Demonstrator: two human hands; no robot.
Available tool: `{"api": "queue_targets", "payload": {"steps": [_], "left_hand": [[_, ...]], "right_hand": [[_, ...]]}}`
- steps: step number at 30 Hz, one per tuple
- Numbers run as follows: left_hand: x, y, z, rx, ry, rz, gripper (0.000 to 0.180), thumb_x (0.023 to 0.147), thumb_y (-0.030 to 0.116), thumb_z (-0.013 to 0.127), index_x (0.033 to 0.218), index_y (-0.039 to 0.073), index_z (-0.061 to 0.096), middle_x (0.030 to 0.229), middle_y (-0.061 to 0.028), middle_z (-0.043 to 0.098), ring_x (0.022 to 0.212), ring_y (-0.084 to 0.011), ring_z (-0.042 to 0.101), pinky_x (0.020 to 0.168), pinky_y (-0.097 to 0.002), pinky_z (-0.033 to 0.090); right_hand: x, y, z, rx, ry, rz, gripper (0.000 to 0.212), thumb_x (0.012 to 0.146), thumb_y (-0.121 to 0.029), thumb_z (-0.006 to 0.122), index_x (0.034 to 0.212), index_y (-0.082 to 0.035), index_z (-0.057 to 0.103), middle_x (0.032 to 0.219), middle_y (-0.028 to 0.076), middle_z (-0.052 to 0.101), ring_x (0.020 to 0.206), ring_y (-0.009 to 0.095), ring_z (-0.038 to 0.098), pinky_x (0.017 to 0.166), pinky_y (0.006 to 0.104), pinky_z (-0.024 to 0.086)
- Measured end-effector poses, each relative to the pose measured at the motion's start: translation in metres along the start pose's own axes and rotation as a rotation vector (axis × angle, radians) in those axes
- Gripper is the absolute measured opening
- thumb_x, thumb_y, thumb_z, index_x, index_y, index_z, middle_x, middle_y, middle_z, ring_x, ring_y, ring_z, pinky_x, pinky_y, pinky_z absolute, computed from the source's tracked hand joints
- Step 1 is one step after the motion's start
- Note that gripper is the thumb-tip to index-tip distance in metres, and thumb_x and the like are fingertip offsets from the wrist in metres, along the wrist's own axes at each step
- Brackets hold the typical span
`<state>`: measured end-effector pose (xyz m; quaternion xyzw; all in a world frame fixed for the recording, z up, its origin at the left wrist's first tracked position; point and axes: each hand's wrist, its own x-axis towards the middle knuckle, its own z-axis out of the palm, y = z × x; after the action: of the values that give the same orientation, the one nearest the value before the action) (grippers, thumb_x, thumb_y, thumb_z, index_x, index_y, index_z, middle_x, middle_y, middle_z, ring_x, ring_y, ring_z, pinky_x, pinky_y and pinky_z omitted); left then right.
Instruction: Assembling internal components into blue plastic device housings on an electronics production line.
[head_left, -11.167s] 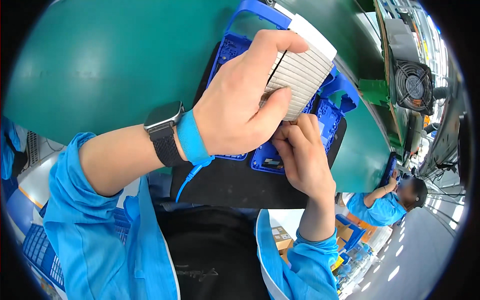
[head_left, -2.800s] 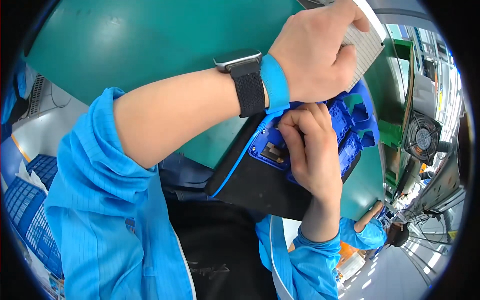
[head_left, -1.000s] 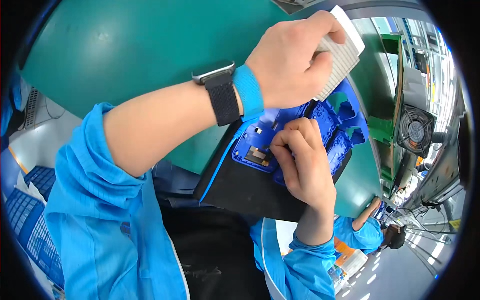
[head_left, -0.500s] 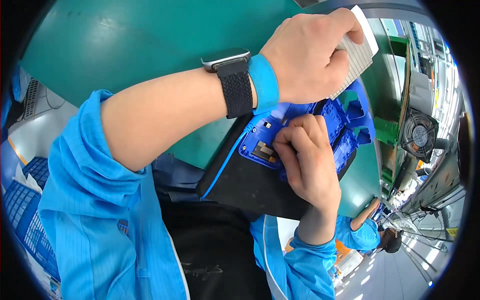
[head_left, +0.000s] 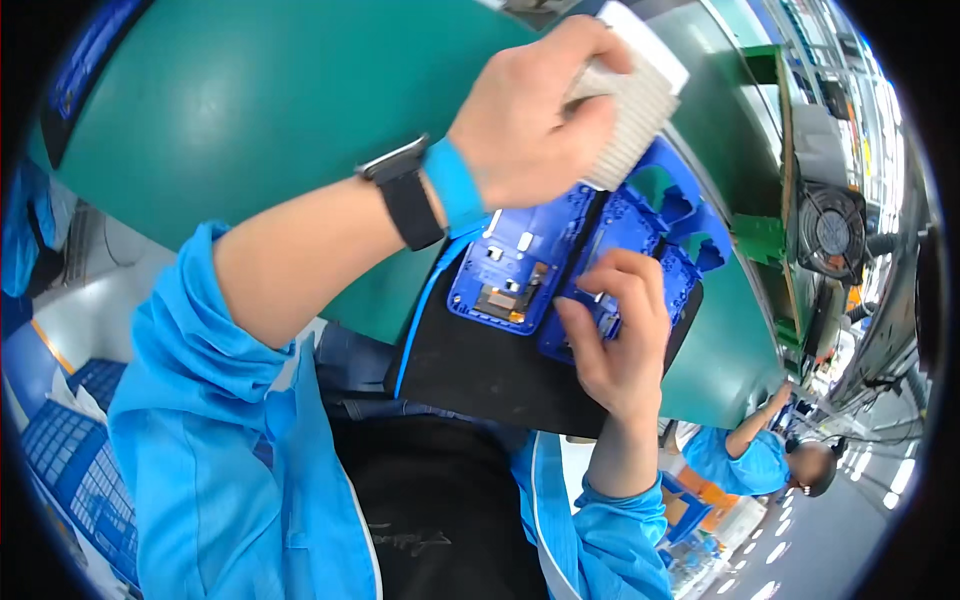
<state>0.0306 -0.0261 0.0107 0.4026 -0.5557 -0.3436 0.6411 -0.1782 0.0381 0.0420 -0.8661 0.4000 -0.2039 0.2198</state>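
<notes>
My left hand [head_left: 530, 115], with a watch and a blue wrist strap on its arm, grips a stack of beige finely lined sheets [head_left: 640, 115] with a white edge, raised above the work. Below it, two blue plastic housing halves [head_left: 520, 245] lie side by side on a black mat [head_left: 460, 370]. A small flat brown and grey part [head_left: 505, 300] sits in the left half's lower end. My right hand [head_left: 630, 345] hovers over the right half, thumb and forefinger apart, with nothing visible between them. The left hand and sheets cover the housings' far left end.
A blue cord [head_left: 415, 325] runs from the wrist strap across the mat. Green table [head_left: 300, 90] spreads around it. Another blue piece [head_left: 85, 60] lies at the far left. A fan [head_left: 832, 230] stands right; a person in blue [head_left: 745, 460] works beyond.
My left hand has moved left with the sheets. My right hand has drawn away from the left housing half and its fingers have parted. The view has shifted a little.
</notes>
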Motion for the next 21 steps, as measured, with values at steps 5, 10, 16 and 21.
{"api": "queue_targets", "payload": {"steps": [5, 10, 16, 21], "left_hand": [[-0.01, -0.024, -0.005, 0.091, 0.162, 0.062, 0.029, 0.084, 0.004, 0.062, 0.112, 0.003, 0.058, 0.105, -0.0131, 0.065, 0.099, -0.0233, 0.064, 0.089, -0.0345, 0.051], [-0.06, 0.029, -0.027, -0.256, -0.067, -0.387, 0.042, 0.083, 0.006, 0.063, 0.122, 0.004, 0.048, 0.119, -0.0085, 0.058, 0.112, -0.018, 0.056, 0.099, -0.0336, 0.045], [-0.119, 0.065, -0.004, -0.615, -0.275, -0.588, 0.048, 0.083, 0.014, 0.067, 0.125, 0.002, 0.047, 0.124, -0.0117, 0.058, 0.116, -0.0194, 0.056, 0.101, -0.0342, 0.043], [-0.155, 0.072, 0.069, -0.846, -0.609, -0.699, 0.056, 0.086, 0.022, 0.074, 0.129, 0.0, 0.046, 0.131, -0.0135, 0.055, 0.125, -0.0225, 0.052, 0.108, -0.0386, 0.039]], "right_hand": [[-0.08, 0.05, -0.037, 0.0, 0.507, 0.328, 0.019, 0.09, -0.001, 0.067, 0.106, 0.001, 0.058, 0.109, 0.009, 0.058, 0.097, 0.016, 0.054, 0.088, 0.0279, 0.043], [-0.201, 0.092, -0.037, -0.103, 0.769, 0.701, 0.019, 0.097, -0.011, 0.066, 0.109, 0.001, 0.059, 0.102, 0.006, 0.06, 0.089, 0.012, 0.053, 0.077, 0.0269, 0.045], [-0.316, 0.076, 0.005, 0.052, 0.713, 1.053, 0.014, 0.091, -0.011, 0.068, 0.096, 0.0, 0.062, 0.079, 0.007, 0.064, 0.069, 0.014, 0.058, 0.064, 0.0309, 0.05], [-0.322, 0.04, 0.051, 0.536, 0.116, 0.887, 0.042, 0.08, -0.021, 0.083, 0.114, 0.0, 0.068, 0.101, 0.013, 0.073, 0.091, 0.021, 0.069, 0.079, 0.0354, 0.056]]}}
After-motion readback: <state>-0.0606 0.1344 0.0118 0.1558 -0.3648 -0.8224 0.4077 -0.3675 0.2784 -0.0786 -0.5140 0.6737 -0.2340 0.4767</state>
